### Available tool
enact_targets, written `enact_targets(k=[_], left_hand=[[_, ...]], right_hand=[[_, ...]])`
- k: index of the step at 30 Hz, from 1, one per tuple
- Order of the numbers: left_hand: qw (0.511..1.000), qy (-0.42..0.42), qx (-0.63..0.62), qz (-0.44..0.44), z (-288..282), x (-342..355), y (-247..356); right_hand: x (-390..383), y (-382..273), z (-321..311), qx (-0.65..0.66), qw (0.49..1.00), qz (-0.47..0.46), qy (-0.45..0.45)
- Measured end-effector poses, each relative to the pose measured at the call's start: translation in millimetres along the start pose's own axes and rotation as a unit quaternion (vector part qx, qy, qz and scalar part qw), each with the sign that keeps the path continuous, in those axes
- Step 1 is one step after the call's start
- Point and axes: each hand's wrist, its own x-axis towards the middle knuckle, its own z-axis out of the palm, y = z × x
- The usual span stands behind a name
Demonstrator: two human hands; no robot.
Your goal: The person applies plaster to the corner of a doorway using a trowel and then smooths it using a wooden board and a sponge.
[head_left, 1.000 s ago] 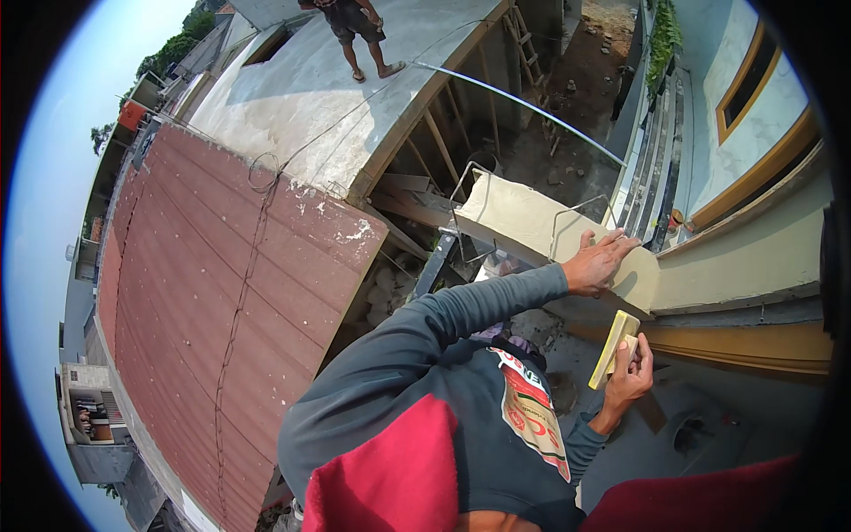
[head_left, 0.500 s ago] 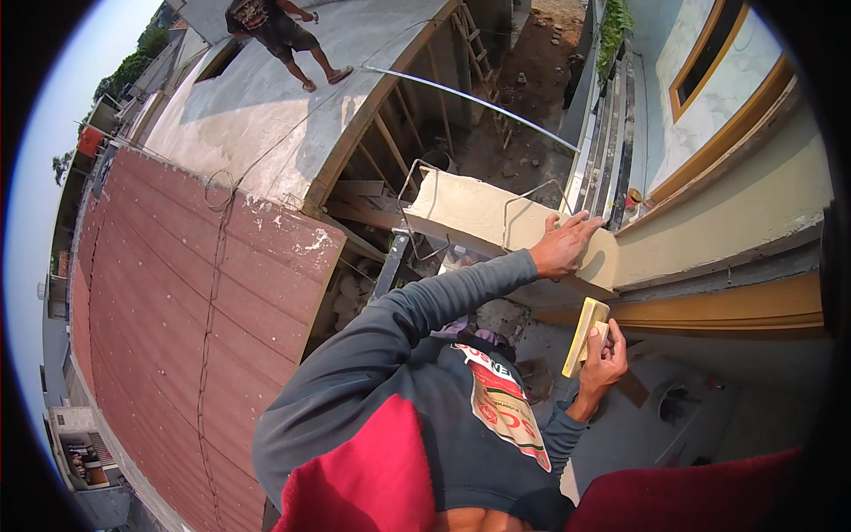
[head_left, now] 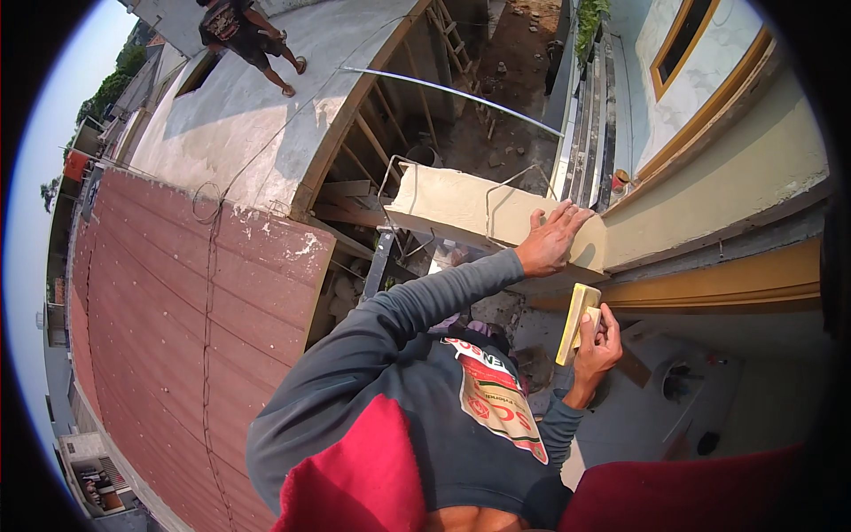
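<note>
My left hand [head_left: 549, 241] lies on top of a cream plastered beam [head_left: 456, 202], close to where it meets the wall [head_left: 709, 208]. Its fingers are stretched out and somewhat spread, with nothing held in them. Below and to the right of that beam, my right hand [head_left: 600, 348] grips a yellow hand float [head_left: 574, 330], tilted nearly upright. The float's flat face is turned left and does not touch the beam. Bent metal rod clamps [head_left: 489, 197] straddle the beam to the left of my left hand.
A reddish corrugated roof [head_left: 195, 293] spreads out at the left. Another person [head_left: 239, 35] stands on a grey concrete slab [head_left: 239, 111] beyond it. A wooden ladder [head_left: 450, 40] leans over a deep gap behind the beam. Below my right hand is a floor with a bucket [head_left: 681, 379].
The view has shifted slightly. My left hand stays on the beam, with its fingers a bit more spread. The float remains in my right hand. The person on the slab has moved one foot.
</note>
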Motion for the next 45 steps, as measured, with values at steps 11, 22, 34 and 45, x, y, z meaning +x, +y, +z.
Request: enact_targets(k=[11,22,34,45], left_hand=[[0.999,-0.024,-0.035,-0.013,-2.9,0.8,5.5],[0.998,-0.031,-0.052,0.022,1.9,5.5,3.5],[0.994,-0.043,-0.101,0.009,-9.3,5.0,5.6],[0.998,0.003,-0.064,0.017,0.8,40.2,1.5]], right_hand=[[-1.0,5.4,-2.2,-0.010,1.000,-0.011,0.009],[-6.2,-2.6,-2.9,-0.024,1.000,-0.007,0.019],[-6.5,-7.0,-2.4,-0.095,0.992,-0.050,0.059],[-13.8,-8.9,-1.8,-0.092,0.993,-0.040,0.068]])
